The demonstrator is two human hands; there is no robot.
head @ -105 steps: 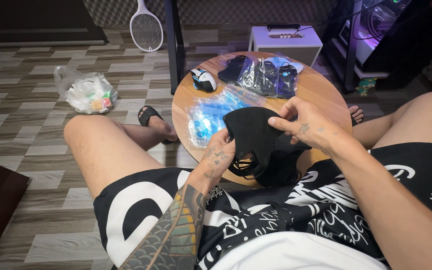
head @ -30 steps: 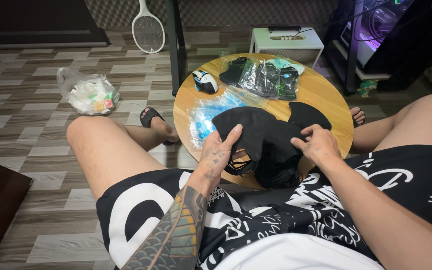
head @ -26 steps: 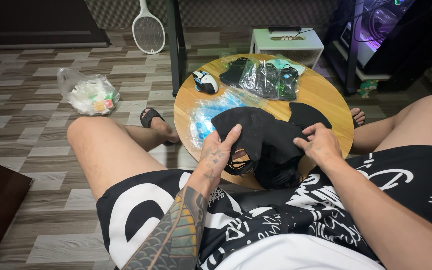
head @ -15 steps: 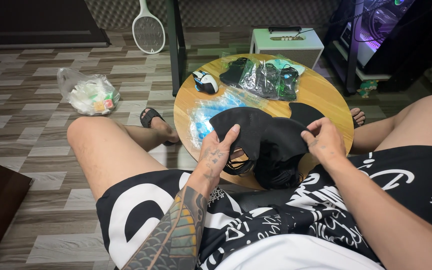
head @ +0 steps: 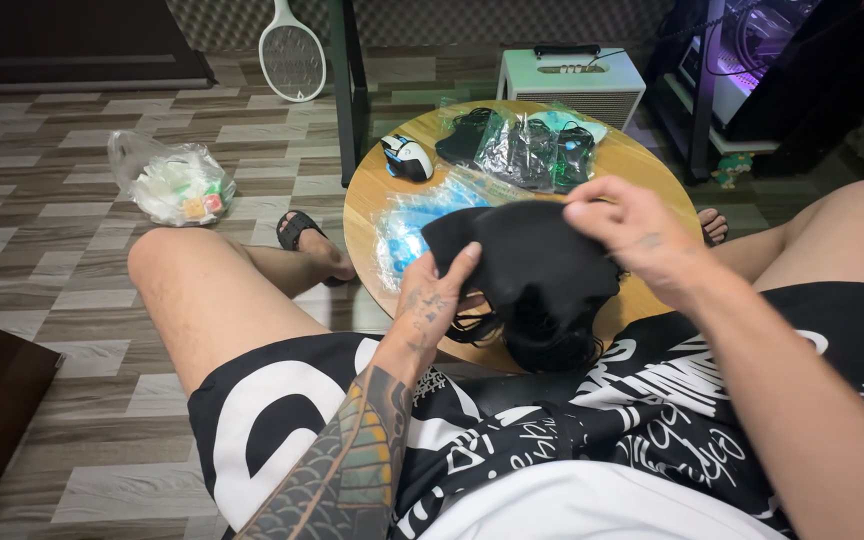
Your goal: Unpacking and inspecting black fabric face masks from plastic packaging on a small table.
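The left hand (head: 439,295) is gripping the near left edge of a black cloth piece (head: 527,270), thumb over the fabric and fingers curled beneath. The right hand (head: 632,235) is pinching the cloth's far right corner and holding it just above the round wooden bench (head: 652,165). The cloth is hanging between both hands, its lower folds sagging toward the person's lap and hiding the near rim of the bench. Just beyond the left hand, a clear bag with blue contents (head: 407,220) is lying flat on the bench. Farther on, a white and black computer mouse (head: 407,157) and dark items in clear wrappers (head: 527,150) are sitting. Left of the left hand, on the floor, a sandal (head: 297,230) and a plastic bag (head: 172,183) are resting.
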